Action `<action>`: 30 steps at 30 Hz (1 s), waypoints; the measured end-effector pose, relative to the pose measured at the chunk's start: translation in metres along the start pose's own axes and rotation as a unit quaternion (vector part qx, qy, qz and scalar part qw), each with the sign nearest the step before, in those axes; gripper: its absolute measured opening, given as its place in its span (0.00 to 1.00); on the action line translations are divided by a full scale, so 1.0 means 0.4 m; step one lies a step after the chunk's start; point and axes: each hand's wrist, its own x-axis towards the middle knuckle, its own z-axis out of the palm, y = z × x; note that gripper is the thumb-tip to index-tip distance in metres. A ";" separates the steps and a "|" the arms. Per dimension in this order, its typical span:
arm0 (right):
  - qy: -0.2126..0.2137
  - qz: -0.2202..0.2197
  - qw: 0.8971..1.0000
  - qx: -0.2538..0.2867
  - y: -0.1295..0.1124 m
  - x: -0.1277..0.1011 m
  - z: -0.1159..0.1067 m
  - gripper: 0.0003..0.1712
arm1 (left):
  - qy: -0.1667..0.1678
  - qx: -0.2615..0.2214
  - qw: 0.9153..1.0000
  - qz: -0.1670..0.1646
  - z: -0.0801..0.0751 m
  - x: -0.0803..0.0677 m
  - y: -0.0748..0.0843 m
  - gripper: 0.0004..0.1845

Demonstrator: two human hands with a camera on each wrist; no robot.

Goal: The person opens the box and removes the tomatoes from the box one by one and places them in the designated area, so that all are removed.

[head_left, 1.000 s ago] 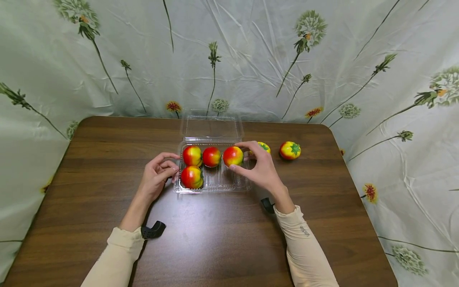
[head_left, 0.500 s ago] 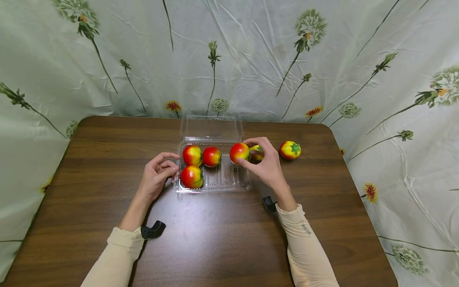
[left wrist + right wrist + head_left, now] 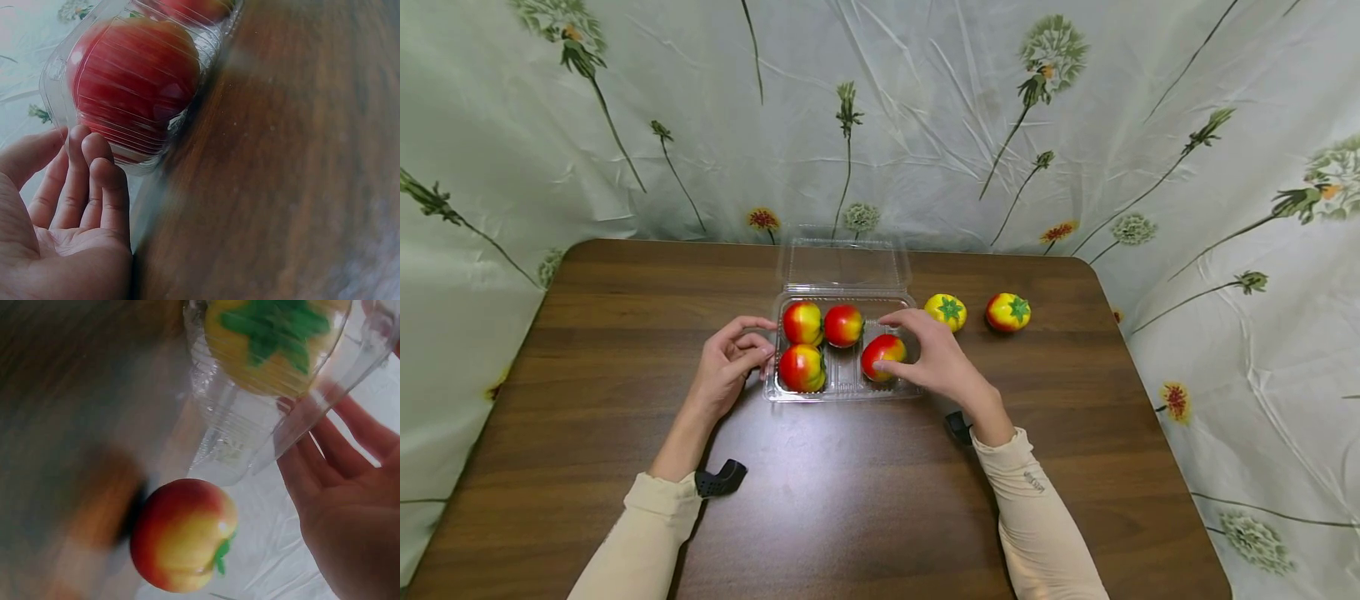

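A clear plastic clamshell box (image 3: 842,395) lies on the table with its lid (image 3: 844,260) folded back. Inside it are several red-and-yellow artificial fruits with green leafy tops. My right hand (image 3: 943,358) is over the box's right side, its thumb against the fruit (image 3: 882,348) in the near right part. The index finger stands apart from that fruit, above it. In the right wrist view a fruit (image 3: 275,375) shows through the box wall, with the fingers beside the wall. My left hand (image 3: 730,362) touches the box's left edge, fingertips at the wall (image 3: 119,140), fingers loosely bent.
Two more fruits sit outside the box on the right, one yellow fruit (image 3: 945,311) close beside it and one red-and-yellow fruit (image 3: 1008,312) farther off. The brown wooden table (image 3: 820,517) meets a flower-print curtain (image 3: 925,125) at its far edge.
My right hand first shifted slightly right with the fruit, then brought it nearer and down into the box's near right part; the index finger has come off it. The left hand stays put.
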 end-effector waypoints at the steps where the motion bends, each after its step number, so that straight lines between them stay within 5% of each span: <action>1: -0.012 -0.001 1.000 -0.009 -0.006 -0.001 0.001 0.35 | 0.001 -0.001 1.000 -0.001 0.000 -0.001 0.001 0.16; 10: -0.084 0.022 0.990 -0.106 -0.034 -0.004 0.018 0.38 | -0.004 -0.008 1.000 0.005 0.001 -0.001 -0.001 0.16; 18: -0.107 0.018 0.985 -0.133 -0.042 -0.002 0.022 0.34 | -0.007 -0.008 1.000 0.005 -0.001 0.001 -0.002 0.16; 23: -0.104 -0.001 0.983 -0.149 -0.040 -0.001 0.023 0.32 | -0.007 -0.006 1.000 0.005 -0.001 0.001 -0.001 0.17; 30: -0.048 0.009 0.994 -0.099 -0.043 -0.004 0.015 0.32 | -0.004 0.000 1.000 0.001 0.000 0.001 0.000 0.17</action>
